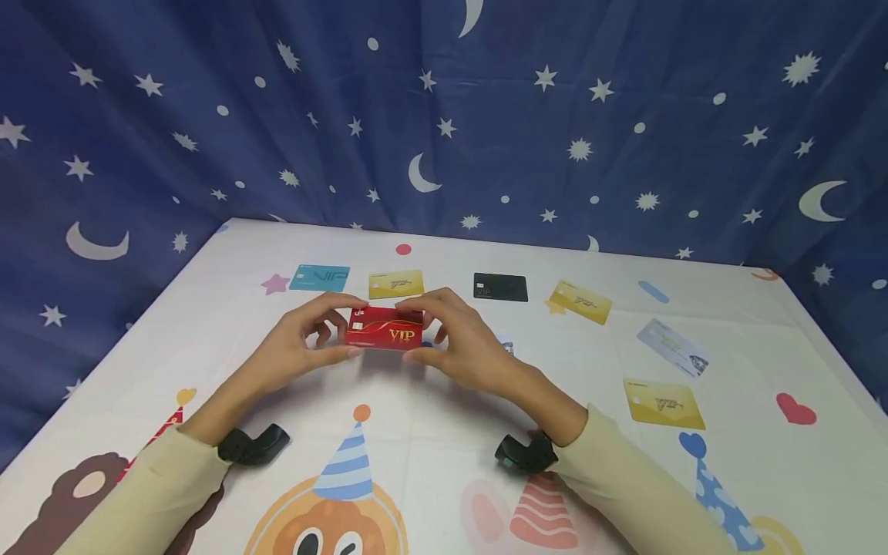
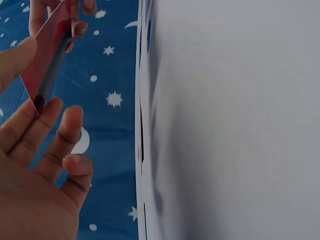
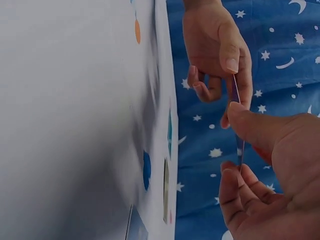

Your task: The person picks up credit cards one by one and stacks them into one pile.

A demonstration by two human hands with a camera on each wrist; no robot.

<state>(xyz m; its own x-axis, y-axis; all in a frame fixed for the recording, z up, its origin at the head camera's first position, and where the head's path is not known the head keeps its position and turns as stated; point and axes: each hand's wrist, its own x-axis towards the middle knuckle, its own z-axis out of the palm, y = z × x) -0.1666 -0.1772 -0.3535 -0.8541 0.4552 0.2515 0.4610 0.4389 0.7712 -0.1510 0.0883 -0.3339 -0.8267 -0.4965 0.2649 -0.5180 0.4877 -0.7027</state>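
Observation:
A red VIP card (image 1: pixel 383 330) with gold lettering is held up above the table between both hands, its printed face towards the head camera. My left hand (image 1: pixel 311 333) pinches its left end between thumb and fingertips. At the other end, the right hand (image 1: pixel 466 343) pinches it the same way, thumb on the lower edge and fingers on the upper one. The left wrist view shows the card (image 2: pixel 50 55) steeply tilted, with its reddish side visible. Seen from the right wrist, the card (image 3: pixel 238 150) is nearly edge-on.
Beyond the hands lie a blue card (image 1: pixel 319 277), a gold card (image 1: pixel 395 284) and a black card (image 1: pixel 500 287). Rightward are another gold card (image 1: pixel 581 301), a silver card (image 1: pixel 673 347) and a nearer gold card (image 1: pixel 664 404). A further card (image 1: pixel 509 346) is partly hidden by the right hand.

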